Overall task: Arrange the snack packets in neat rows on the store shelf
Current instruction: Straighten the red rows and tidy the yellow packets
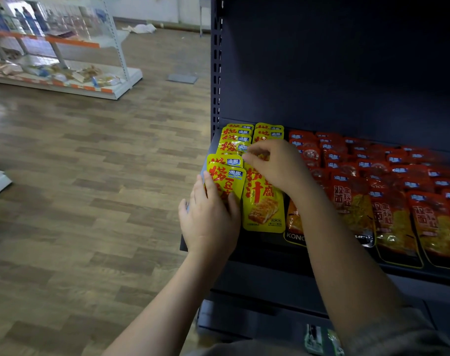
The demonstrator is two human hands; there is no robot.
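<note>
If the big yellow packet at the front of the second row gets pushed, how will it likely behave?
The yellow packet looks glossy, so it would probably slide easily on the dark shelf. Its crinkled film suggests it is floppy and may buckle. It lies flat, so it is unlikely to tip.

Glossy yellow snack packets (235, 147) are laid in two overlapping rows on the dark metal store shelf (270, 242). The front packet of the left row (227, 182) is pressed by the flat left hand (209, 219). Packets in the right row are pinched by the right hand (275, 165). Red-orange snack packets (388, 191) are ranged alongside.
</note>
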